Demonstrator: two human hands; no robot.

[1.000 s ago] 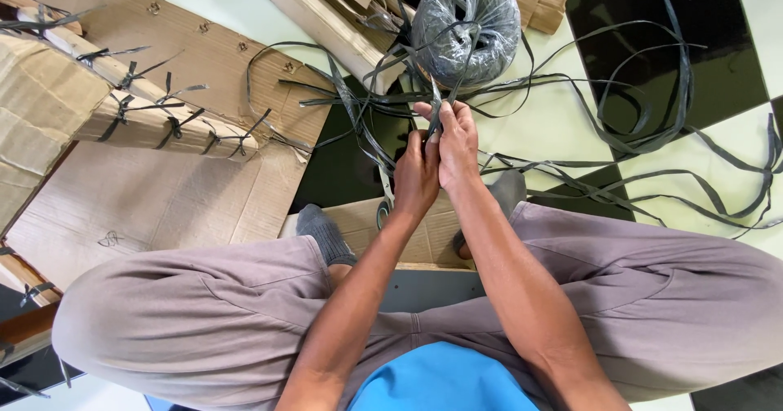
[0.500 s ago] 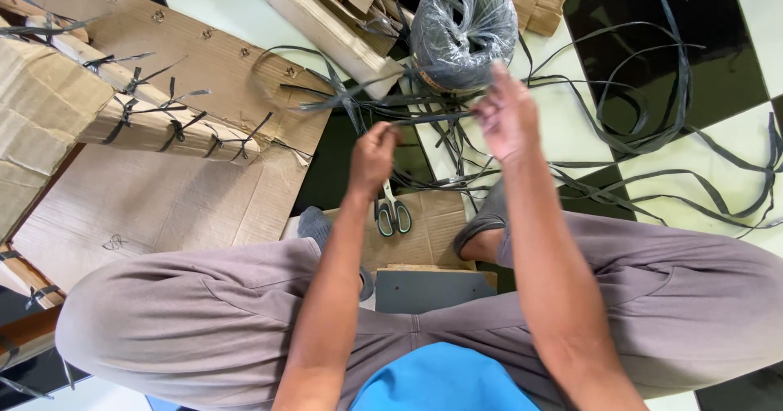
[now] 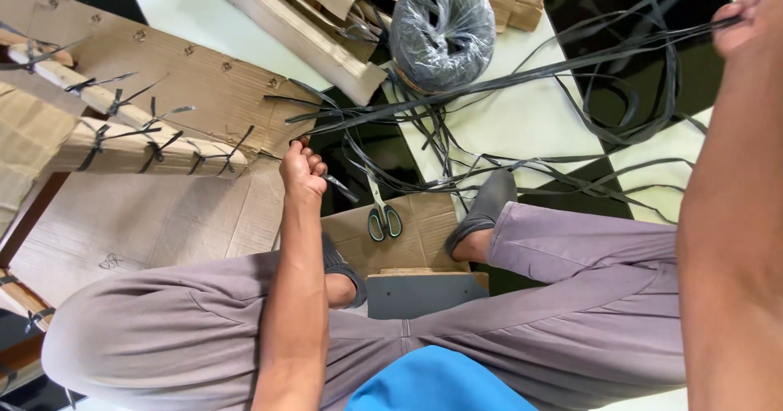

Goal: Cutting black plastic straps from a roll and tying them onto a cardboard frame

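I see both arms spread wide: my right forearm fills the right edge, reaching up to the top corner, while my left arm runs straight up the middle of the view. My right hand (image 3: 754,11) is pinched shut on 1 end of a dark strap (image 3: 506,81), drawn taut across the checkered floor (image 3: 522,121). My left hand (image 3: 302,170) is fisted around its other end, beside the cardboard sheet (image 3: 147,223). The strap passes just below the wrapped strap coil (image 3: 444,28). Scissors (image 3: 382,215) lie between my feet.
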